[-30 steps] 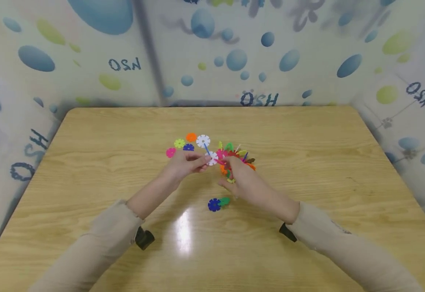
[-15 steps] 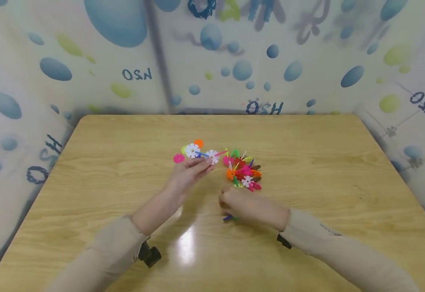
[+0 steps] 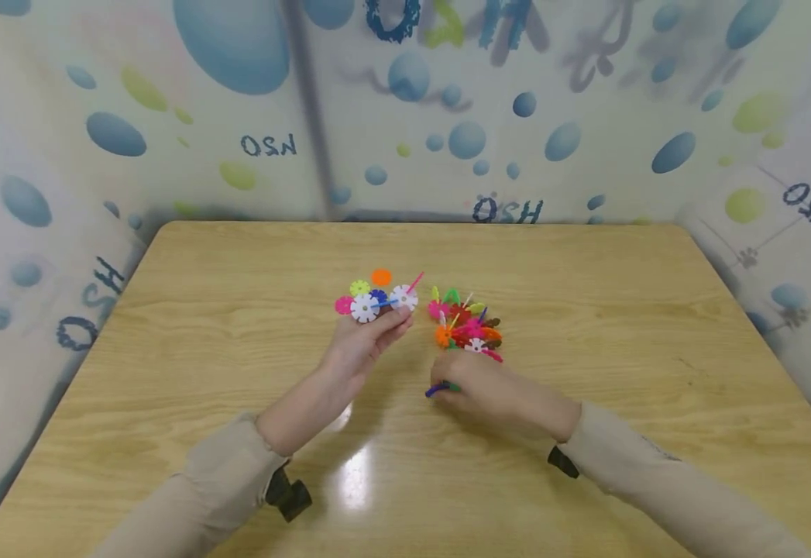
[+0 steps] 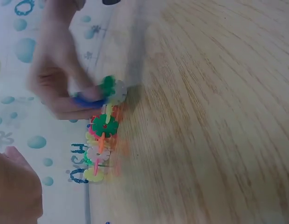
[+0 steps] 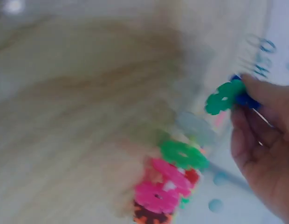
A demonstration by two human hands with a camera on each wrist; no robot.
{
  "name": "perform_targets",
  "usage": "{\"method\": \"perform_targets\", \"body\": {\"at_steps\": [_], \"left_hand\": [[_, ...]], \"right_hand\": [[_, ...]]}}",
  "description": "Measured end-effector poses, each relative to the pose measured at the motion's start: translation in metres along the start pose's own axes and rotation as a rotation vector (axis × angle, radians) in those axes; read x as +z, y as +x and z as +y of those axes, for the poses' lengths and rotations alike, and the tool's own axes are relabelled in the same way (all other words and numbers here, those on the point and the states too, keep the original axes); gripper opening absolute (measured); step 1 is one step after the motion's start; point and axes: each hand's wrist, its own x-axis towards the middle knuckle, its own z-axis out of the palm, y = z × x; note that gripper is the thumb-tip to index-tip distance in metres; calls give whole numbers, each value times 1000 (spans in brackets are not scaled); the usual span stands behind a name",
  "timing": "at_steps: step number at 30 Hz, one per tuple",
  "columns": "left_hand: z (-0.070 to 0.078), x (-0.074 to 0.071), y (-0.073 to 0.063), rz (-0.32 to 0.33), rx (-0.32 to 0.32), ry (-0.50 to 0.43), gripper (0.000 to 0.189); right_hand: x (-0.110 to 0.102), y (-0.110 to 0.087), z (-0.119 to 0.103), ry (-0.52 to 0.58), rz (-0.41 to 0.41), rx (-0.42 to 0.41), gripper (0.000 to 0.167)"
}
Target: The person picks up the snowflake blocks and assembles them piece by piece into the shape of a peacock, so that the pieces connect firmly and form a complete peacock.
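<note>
My left hand (image 3: 358, 350) pinches a chain of notched snowflake discs. In it are a white disc (image 3: 403, 299) at the thumb, a pink disc (image 3: 415, 282) seen edge-on, a light blue disc (image 3: 386, 303) and a second white disc (image 3: 365, 308). Between the thumb and fingers of my right hand (image 3: 482, 384) is a joined pair: a dark blue snowflake disc (image 3: 436, 389) and a green one (image 5: 223, 98). The pair is raised above the table in the left wrist view. Just beyond the right hand lies a multicoloured cluster of interlocked discs (image 3: 471, 329).
Several loose discs lie behind the left hand, among them an orange one (image 3: 381, 277), a yellow-green one (image 3: 359, 287) and a pink one (image 3: 343, 304). A patterned wall (image 3: 405, 139) borders the far edge of the wooden table (image 3: 586, 294).
My right hand let go of the white-disc chain, came down towards me and picked up the blue and green pair. The chain in my left hand has turned, its far white disc swinging left and nearer.
</note>
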Motion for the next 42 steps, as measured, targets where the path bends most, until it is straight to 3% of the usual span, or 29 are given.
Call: {"method": "perform_targets", "body": {"at_steps": [6,8,10,15,23,32,42], "left_hand": [[-1,2,-3,13,-29,107,19],[-2,5,-4,22,-30,135,17],[-3,8,-5,27,-25,155,14],[-6,14,-5,29,2,163,12],[-5,18,-5,20,21,91,14],[-3,23,-6,1,77,85,16],[1,32,-2,7,111,81,8]], "right_hand": [[-18,5,1,138,544,-2,5],[-20,7,1,142,657,-20,8],[-20,7,0,127,715,-28,9],[-20,8,-3,96,763,-21,7],[-22,9,-7,45,805,17,9],[-22,11,-7,141,803,45,16],[-13,19,-6,202,963,83,17]]}}
